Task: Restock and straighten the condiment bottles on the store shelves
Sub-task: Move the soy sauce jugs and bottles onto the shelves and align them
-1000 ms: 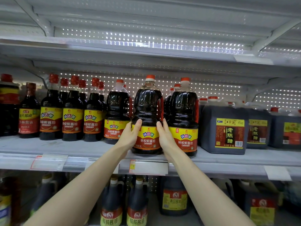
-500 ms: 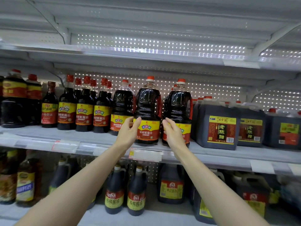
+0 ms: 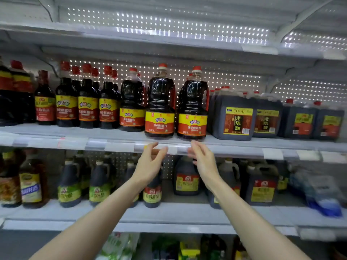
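Now | soy sauce bottle (image 3: 160, 102) | just above left hand (image 3: 150, 167), right hand (image 3: 203, 162)

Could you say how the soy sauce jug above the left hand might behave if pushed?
Probably heavy: the soy sauce jug looks full to its neck. Being tall, it may tip if pushed high. Glossy plastic, possibly slippery.

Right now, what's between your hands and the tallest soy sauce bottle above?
Head view: only the shelf edge and its price-tag strip separate the left hand and right hand from the soy sauce bottle.
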A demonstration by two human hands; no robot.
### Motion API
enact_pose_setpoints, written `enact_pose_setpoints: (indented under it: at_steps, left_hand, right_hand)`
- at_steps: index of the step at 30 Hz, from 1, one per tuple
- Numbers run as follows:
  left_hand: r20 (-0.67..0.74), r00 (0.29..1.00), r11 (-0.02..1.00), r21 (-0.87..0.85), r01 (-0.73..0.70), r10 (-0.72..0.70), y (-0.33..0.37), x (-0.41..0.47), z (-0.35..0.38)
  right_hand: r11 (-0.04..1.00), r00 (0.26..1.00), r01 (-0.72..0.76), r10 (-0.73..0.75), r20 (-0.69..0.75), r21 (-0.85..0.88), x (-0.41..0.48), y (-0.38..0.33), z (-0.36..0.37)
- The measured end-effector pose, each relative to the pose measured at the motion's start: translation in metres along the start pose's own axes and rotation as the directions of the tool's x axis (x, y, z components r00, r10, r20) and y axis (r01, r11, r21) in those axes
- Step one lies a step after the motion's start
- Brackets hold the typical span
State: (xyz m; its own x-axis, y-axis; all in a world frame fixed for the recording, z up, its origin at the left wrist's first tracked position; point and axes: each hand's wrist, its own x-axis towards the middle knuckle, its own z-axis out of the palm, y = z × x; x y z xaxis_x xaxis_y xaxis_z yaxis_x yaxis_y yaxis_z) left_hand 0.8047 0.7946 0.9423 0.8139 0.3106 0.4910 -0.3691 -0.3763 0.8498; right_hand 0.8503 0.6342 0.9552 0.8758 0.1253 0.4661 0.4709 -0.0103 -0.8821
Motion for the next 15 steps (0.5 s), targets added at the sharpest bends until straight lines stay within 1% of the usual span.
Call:
enact_pose_setpoints:
  at_steps: [2,6,8,11,15]
  left_hand:
    - [0.044,0.999,1.0,0.016,0.022,-0.022,-0.016,-0.015,-0.001]
    - [0.07,0.991,0.992,0.04,0.115,-0.118,-0.059,-0.069,0.004]
    - [0.11,0.97,0.976,0.046,0.215,-0.219,-0.091,-0.105,0.01]
    - [0.185,0.926,0.944,0.061,0.324,-0.33,-0.132,-0.146,0.015]
    - [0.195,0.872,0.893,0.078,0.443,-0.45,-0.188,-0.19,0.025]
  right_hand:
    - [0.999,0.999,-0.038,0.038,0.001,-0.028,-0.017,0.01,-0.001]
    - [0.987,0.989,-0.148,0.149,0.013,-0.065,-0.071,0.059,0.001]
    - [0.965,0.969,-0.244,0.246,0.014,-0.1,-0.106,0.095,0.002]
    - [0.929,0.936,-0.35,0.352,-0.002,-0.122,-0.145,0.14,0.001]
    - [0.87,0.881,-0.467,0.474,0.003,-0.155,-0.189,0.203,0.004]
